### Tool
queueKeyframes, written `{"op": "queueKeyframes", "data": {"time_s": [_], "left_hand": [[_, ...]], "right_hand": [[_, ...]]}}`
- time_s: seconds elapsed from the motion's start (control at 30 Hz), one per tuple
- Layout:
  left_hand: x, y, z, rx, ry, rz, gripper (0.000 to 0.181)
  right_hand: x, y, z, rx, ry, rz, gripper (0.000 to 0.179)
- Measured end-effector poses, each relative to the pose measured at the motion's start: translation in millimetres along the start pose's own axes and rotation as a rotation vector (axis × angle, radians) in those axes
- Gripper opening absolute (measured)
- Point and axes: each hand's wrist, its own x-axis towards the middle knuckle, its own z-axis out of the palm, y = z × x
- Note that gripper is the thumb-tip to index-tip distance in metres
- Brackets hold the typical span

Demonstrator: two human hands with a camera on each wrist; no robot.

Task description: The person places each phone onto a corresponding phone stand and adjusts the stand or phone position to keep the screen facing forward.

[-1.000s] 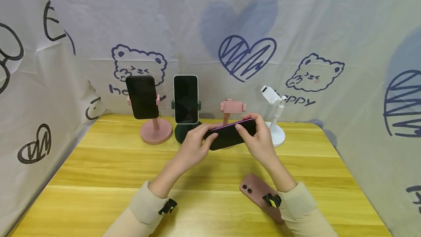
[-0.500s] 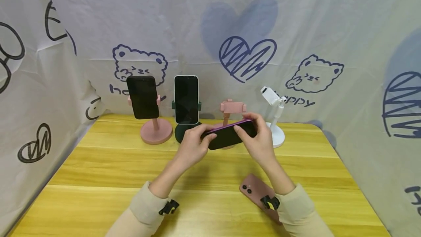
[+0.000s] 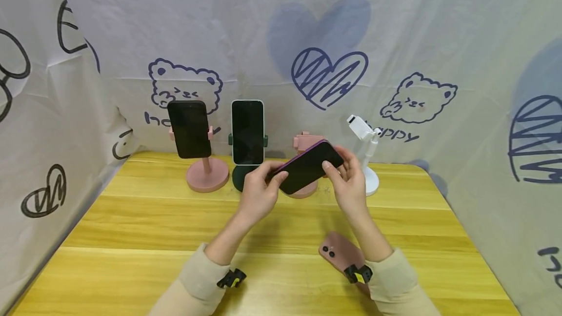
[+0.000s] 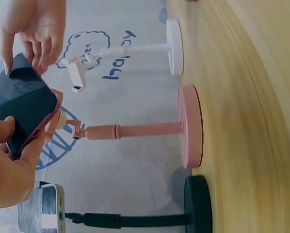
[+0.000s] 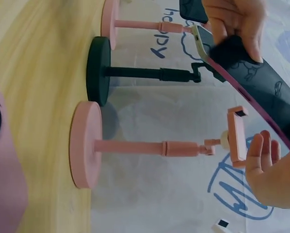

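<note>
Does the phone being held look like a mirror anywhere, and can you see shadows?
Right wrist: yes, the purple-edged phone mirrors line drawings; left wrist: pale reflections on its screen, and a gray shadow on the cloth beside the dark green base; head: its screen just looks black.

The held phone [image 3: 305,170] partly hides the pink clamp [image 3: 304,141] behind it.
</note>
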Motion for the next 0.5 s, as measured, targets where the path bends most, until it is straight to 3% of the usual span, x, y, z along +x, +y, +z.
{"op": "queueKeyframes", "data": {"time_s": [0.2, 0.33, 0.5], "left_hand": [[1.9, 2.4, 10.4, -0.146, 0.064, -0.079, 0.017], [2.6, 1.5, 17.3, -0.208, 0.059, -0.129, 0.018], [2.5, 0.5, 22.8, -0.243, 0.047, -0.129, 0.016]], "right_hand": [[-6.3, 4.6, 7.7, 0.007, -0.084, 0.06, 0.027], [-7.3, 6.8, 8.9, -0.017, -0.095, 0.069, 0.026], [-3.8, 6.6, 6.3, -0.04, -0.091, 0.056, 0.023]]}}
